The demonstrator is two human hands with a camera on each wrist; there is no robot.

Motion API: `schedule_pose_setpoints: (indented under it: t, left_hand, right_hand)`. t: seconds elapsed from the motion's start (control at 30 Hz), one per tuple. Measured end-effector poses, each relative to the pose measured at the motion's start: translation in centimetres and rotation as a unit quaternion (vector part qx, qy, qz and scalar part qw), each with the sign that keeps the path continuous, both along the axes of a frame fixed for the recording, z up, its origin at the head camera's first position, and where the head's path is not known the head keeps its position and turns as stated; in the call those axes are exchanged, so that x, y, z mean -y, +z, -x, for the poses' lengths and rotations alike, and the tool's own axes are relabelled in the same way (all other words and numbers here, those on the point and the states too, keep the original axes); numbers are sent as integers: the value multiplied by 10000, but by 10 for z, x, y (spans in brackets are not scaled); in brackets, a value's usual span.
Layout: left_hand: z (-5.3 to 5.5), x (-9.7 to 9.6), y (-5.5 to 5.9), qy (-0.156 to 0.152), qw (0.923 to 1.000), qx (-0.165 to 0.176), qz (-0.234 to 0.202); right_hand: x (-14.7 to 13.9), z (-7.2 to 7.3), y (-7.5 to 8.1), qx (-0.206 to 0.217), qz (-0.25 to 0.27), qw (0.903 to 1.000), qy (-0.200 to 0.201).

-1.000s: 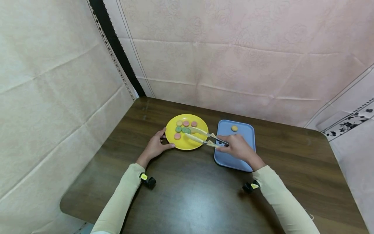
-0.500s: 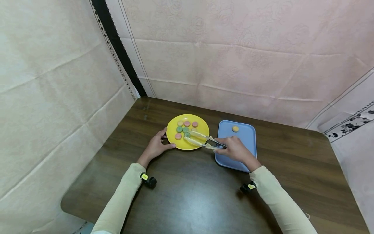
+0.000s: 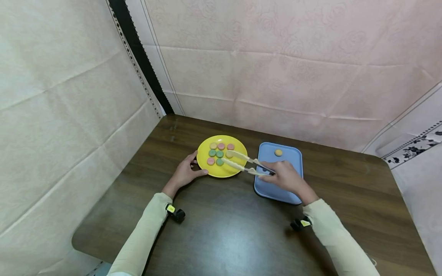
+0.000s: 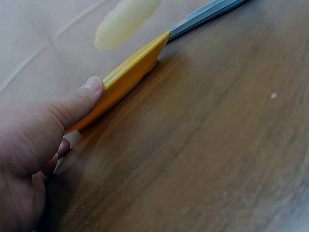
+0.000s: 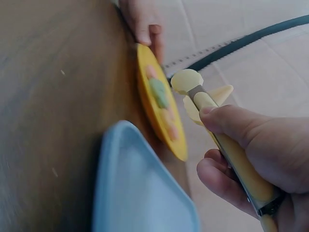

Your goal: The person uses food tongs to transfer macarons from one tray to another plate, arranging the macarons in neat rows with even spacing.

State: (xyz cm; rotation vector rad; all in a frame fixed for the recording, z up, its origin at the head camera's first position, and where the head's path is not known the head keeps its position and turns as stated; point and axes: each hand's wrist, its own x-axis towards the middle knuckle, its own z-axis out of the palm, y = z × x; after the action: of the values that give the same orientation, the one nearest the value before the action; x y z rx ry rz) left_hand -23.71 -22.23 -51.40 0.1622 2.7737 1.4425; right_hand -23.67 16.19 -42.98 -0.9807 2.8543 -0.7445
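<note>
My right hand [image 3: 284, 176] grips a pair of tongs [image 3: 250, 168] with pale yellow ends. The arms of the tongs stand spread, their tips over the right part of a yellow plate [image 3: 224, 174]. Several small macarons lie on the plate in pink, green and yellow, among them a green macaron [image 3: 219, 162] close to the lower tip. One yellow macaron [image 3: 229, 154] is partly covered by the upper tip. At the plate's left side, my left hand [image 3: 184, 172] holds the rim, thumb [image 4: 91, 87] on the near edge; its other fingers are partly hidden.
Right of the plate, under my right hand, lies a blue tray [image 3: 276, 195] with a single yellow macaron [image 3: 278, 152] near its far edge. Both stand on a brown wooden table [image 3: 214, 237]. Pale patterned cloth [image 3: 276, 88] hangs behind and at the left.
The green macaron by the tongs' tips has come down nearer the plate's front and lies free. The tongs have shifted to the right, away from it. My left hand stays on the rim.
</note>
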Motion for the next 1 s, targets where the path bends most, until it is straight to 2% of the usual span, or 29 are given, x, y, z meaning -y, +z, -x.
schedule_pose_setpoints:
  t: [0.17, 0.37, 0.63, 0.83, 1.0]
  left_hand:
    - [0, -1, 1, 19, 10000, 23, -5]
    - [0, 1, 1, 7, 10000, 33, -19]
    - [0, 1, -1, 7, 10000, 41, -7]
    - [1, 1, -2, 13, 10000, 25, -10]
    - [1, 1, -1, 24, 10000, 53, 5]
  right_hand:
    - [-35, -2, 22, -189, -69, 9992, -352]
    - [-78, -2, 31, -217, -273, 9932, -1109]
    - [-114, 0, 14, -46, -293, 9884, -1492]
    - [-127, 1, 0, 308, -295, 9852, -1659]
    - [-134, 3, -11, 382, -204, 9845, -1702]
